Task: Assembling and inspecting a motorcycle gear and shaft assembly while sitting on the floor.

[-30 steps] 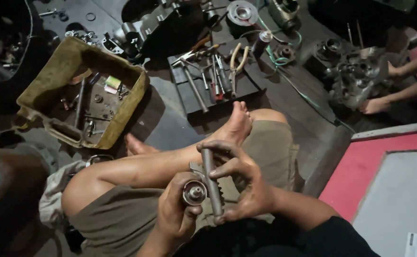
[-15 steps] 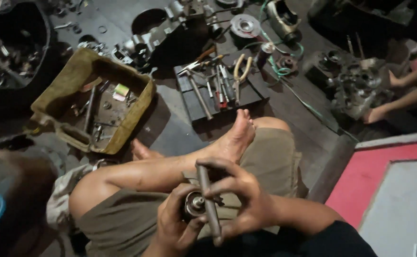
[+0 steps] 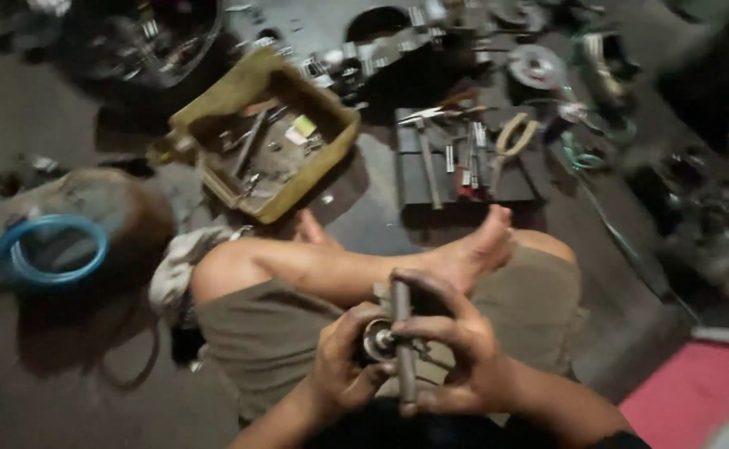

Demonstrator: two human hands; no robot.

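View has swung left; right hand [image 3: 464,349] still grips a metal rod [image 3: 402,341], left hand [image 3: 343,370] clasping a round bearing part [image 3: 377,339] over lap

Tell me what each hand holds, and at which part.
The right hand grips a grey metal rod across its middle. The left hand cups a round metal part from its side.

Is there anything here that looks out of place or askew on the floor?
Yes. The yellowish box of small parts sits crooked, turned at an angle to the dark tray of tools beside it. Loose metal parts lie scattered on the floor beyond them. Nothing seems spilled, though the picture is blurred.
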